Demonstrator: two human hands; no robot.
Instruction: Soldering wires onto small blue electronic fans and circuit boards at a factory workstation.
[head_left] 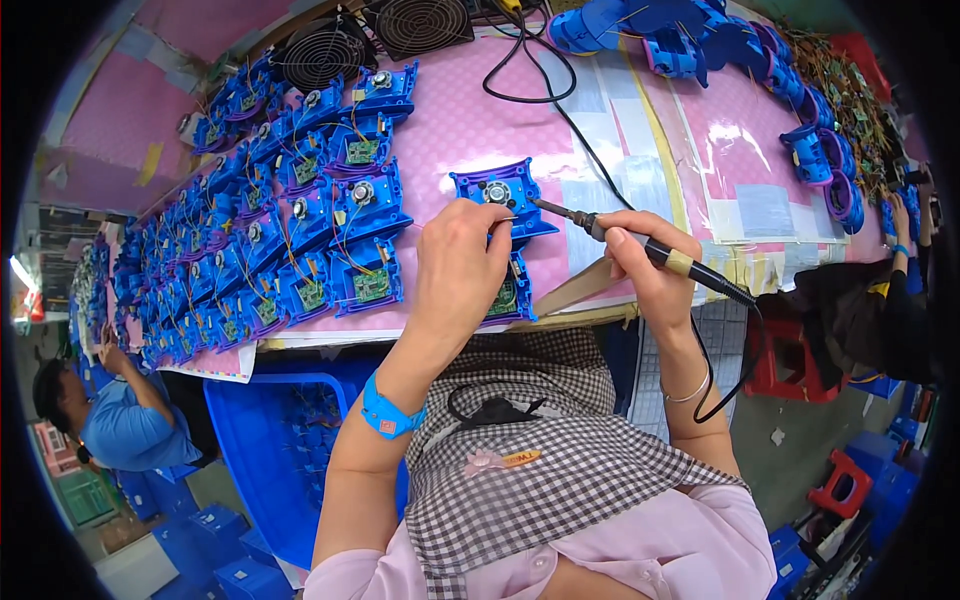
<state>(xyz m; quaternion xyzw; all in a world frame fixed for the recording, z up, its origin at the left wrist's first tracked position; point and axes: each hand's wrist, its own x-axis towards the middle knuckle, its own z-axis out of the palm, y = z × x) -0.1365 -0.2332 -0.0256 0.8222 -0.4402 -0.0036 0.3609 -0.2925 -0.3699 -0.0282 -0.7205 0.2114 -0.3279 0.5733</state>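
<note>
Apron (530, 480): black-and-white checked cloth over your pale pink shirt (690, 545), nearest the camera.
Table (450, 110): glossy pink sheeting with a dimpled look, taped in places.
Casing (518, 187): blue, flared plastic with purple edging, lying on the table just beyond your left hand; a round metal-rimmed speaker (497, 192) sits in it.
Casing rows (300, 210): similar blue shells, thin wires and green boards, crowded to your left.
Left hand (460, 255): your fingers curl inward over the casing's near side; a thin strand (503, 218) shows at their tips, too small to tell whether you pinch it.
Right hand (655, 262): your fingers close around the black handle of a soldering iron (715, 280), its metal tip at the casing's right edge; contact is unclear.
Hidden: your left hand covers the casing's near-left corner.
Hard to make out: small pieces in the blue tub (232, 440) below.
</note>
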